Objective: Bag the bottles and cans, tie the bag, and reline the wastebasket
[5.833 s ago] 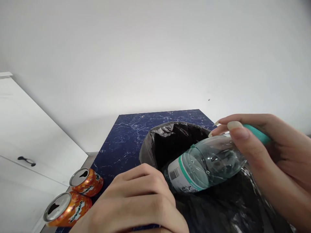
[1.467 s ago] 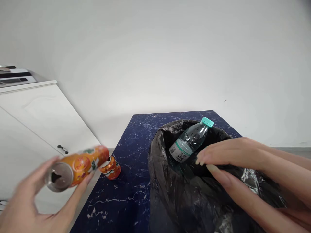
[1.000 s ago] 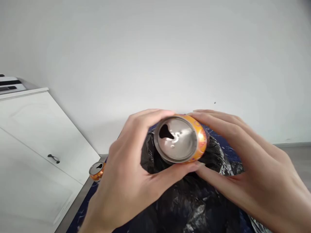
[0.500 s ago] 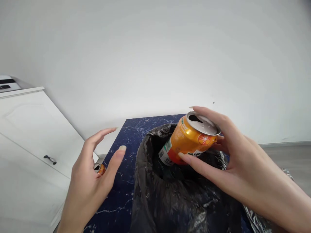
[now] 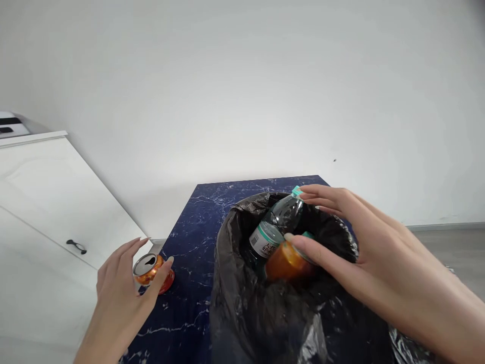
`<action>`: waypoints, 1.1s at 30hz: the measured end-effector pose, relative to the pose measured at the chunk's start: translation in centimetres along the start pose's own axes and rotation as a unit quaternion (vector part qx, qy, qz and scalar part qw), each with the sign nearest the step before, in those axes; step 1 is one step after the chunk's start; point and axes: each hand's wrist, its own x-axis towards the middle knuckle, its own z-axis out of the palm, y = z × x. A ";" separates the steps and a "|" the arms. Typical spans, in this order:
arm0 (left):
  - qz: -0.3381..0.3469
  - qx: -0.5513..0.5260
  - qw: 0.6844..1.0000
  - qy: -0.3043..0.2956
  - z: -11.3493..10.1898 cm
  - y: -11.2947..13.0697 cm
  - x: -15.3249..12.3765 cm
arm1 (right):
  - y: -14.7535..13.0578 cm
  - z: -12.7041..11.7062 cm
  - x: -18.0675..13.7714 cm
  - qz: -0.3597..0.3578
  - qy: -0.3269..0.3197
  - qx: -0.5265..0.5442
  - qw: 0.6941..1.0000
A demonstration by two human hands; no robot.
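Note:
A bin lined with a black bag [image 5: 231, 283] stands on a dark blue marbled surface [image 5: 197, 227]. Inside it leans a clear water bottle [image 5: 275, 225] with a teal cap. My right hand [image 5: 356, 253] reaches over the rim and holds an orange soda can [image 5: 284, 264] low inside the bag, thumb across the can, fingertips by the bottle cap. A second orange can [image 5: 148, 267] lies at the left edge of the blue surface. My left hand [image 5: 119, 298] is open around it, fingers on one side, thumb on the other.
A white cabinet [image 5: 45, 202] with a black handle [image 5: 76, 246] stands at the left, close to the lying can. A plain white wall rises behind the blue surface. Grey floor shows at the right.
My right hand has lowered the orange can from above the rim down into the bag beside the bottle. My left hand has dropped to the second can on the blue surface.

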 end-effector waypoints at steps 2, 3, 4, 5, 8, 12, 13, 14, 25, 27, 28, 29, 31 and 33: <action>0.002 0.010 1.000 0.005 0.3 -0.3 -0.1 | -0.2 -0.5 0.1 -0.005 0.021 -0.004 1.000; 0.000 0.016 1.000 0.004 0.5 -0.4 -0.1 | -0.4 -0.7 0.1 -0.009 0.029 -0.002 1.000; -0.004 0.024 1.000 0.001 0.6 -0.6 -0.1 | -0.5 -1.0 0.1 -0.014 0.034 0.001 0.999; -0.011 0.033 0.999 -0.005 0.8 -0.8 -0.1 | -0.7 -1.2 0.1 -0.020 0.040 0.004 0.999; -0.027 0.056 0.998 -0.033 1.2 -1.6 -0.3 | -1.0 -1.7 0.1 -0.037 0.062 0.013 0.997; -0.041 0.064 0.994 -0.077 1.4 -2.3 -0.5 | -1.1 -1.9 0.1 -0.053 0.063 0.039 0.996; -0.048 0.058 0.993 -0.091 1.4 -2.4 -0.5 | -1.2 -2.0 0.0 -0.056 0.062 0.043 0.996; -0.057 0.047 0.992 -0.103 1.4 -2.4 -0.6 | -1.2 -2.0 0.0 -0.058 0.061 0.045 0.995; -0.062 0.044 0.991 -0.113 2.9 -3.4 -0.5 | -1.2 -2.1 0.2 -0.068 0.058 0.048 0.995; -0.075 0.038 0.989 -0.123 3.4 -3.7 -0.5 | -1.2 -2.2 0.2 -0.072 0.058 0.052 0.994; -0.079 0.034 0.989 -0.124 3.5 -3.7 -0.5 | -1.2 -2.3 0.2 -0.072 0.057 0.052 0.994; -0.080 0.030 0.989 -0.120 3.4 -3.5 -0.4 | -1.2 -2.3 0.2 -0.072 0.058 0.053 0.994; -0.080 0.021 0.992 -0.092 2.8 -2.5 -0.4 | -1.2 -2.3 0.2 -0.071 0.058 0.055 0.994; -0.079 -0.002 0.996 -0.032 1.4 -0.6 -0.2 | -1.2 -2.3 0.2 -0.071 0.056 0.061 0.994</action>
